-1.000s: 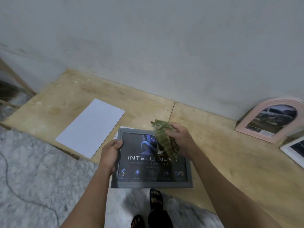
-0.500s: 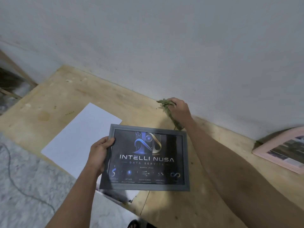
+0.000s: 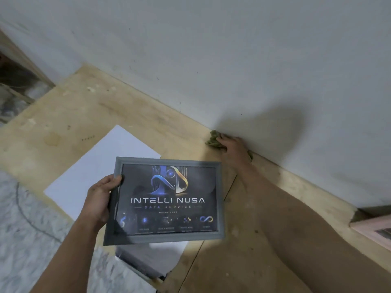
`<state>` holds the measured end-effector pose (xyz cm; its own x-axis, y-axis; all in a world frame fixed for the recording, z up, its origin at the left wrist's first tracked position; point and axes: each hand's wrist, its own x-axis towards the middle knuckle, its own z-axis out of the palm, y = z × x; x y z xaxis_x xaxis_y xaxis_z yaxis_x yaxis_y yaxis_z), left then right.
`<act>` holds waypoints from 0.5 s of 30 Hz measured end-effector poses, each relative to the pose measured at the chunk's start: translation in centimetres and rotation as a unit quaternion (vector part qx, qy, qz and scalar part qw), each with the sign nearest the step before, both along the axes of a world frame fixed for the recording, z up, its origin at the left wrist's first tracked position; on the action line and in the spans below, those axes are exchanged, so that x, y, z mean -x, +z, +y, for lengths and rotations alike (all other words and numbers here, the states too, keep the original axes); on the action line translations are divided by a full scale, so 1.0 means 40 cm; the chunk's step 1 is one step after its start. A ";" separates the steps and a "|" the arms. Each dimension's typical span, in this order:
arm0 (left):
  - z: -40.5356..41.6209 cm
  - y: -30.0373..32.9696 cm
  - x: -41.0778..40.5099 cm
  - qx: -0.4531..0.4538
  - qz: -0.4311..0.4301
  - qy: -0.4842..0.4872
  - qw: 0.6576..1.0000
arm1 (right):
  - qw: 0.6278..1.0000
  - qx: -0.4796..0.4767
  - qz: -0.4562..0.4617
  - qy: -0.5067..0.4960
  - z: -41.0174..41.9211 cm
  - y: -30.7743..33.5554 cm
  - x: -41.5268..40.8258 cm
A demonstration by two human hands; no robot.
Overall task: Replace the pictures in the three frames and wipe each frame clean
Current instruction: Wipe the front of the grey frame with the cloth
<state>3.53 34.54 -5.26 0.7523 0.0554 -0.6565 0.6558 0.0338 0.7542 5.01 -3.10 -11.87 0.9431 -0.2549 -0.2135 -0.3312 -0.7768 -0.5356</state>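
My left hand [image 3: 99, 199] grips the left edge of a grey picture frame [image 3: 167, 237] and holds it above the wooden table [image 3: 84, 111]. The frame shows a dark picture reading "INTELLI NUSA DATA SERVICE". My right hand [image 3: 233, 148] is stretched to the back of the table where it meets the wall. It rests on a crumpled olive-green cloth [image 3: 213, 139], which lies on the wood against the wall. A corner of a pink frame [image 3: 374, 229] shows at the right edge.
A white sheet of paper [image 3: 101, 170] lies on the table left of the frame. More white paper [image 3: 167, 250] lies under the held frame at the table's front edge. A grey wall [image 3: 232, 60] runs along the back. Marbled floor [image 3: 25, 240] lies below left.
My right hand has carried the cloth away from the frame's glass to the back of the table by the wall. The view has swung left, so the pink frame has slid mostly out of sight.
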 end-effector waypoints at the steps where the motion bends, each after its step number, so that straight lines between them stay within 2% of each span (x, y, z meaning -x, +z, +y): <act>1: 0.012 -0.001 0.000 0.005 -0.003 0.005 1.000 | 1.000 0.004 0.012 0.021 -0.003 0.007 0.000; 3: 0.033 0.008 0.003 0.012 -0.012 0.014 1.000 | 0.998 0.035 0.005 0.045 0.018 0.043 0.015; 4: 0.044 0.014 0.005 0.018 -0.018 0.018 1.000 | 0.999 0.036 -0.028 0.025 0.045 0.066 0.033; 5: 0.055 0.022 0.009 0.024 -0.023 0.019 0.999 | 0.997 -0.004 -0.078 -0.023 0.071 0.081 0.054; 6: 0.059 0.028 0.011 0.027 -0.024 0.020 0.999 | 0.985 -0.091 -0.115 -0.094 0.100 0.105 0.076; 7: 0.062 0.028 0.011 0.032 -0.023 0.020 0.999 | 0.950 -0.230 -0.125 -0.168 0.125 0.130 0.093; 9: 0.078 0.043 0.020 0.048 -0.023 0.019 0.998 | 0.854 -0.442 -0.090 -0.258 0.167 0.174 0.125; 10: 0.085 0.050 0.026 0.050 -0.023 0.016 0.998 | 0.848 -0.453 -0.078 -0.262 0.179 0.190 0.141; 13: 0.094 0.071 0.044 0.065 -0.036 -0.011 0.997 | 0.872 -0.410 -0.104 -0.245 0.197 0.233 0.187; 15: 0.098 0.109 0.065 0.080 -0.056 -0.047 0.994 | 0.858 -0.433 -0.128 -0.243 0.203 0.268 0.245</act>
<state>0.91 38.48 -0.90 0.8177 -0.1171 -0.5637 0.5745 0.1018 0.8122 -4.78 5.02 -1.14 0.8147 -0.4821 -0.3224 -0.2878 0.1465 -0.9464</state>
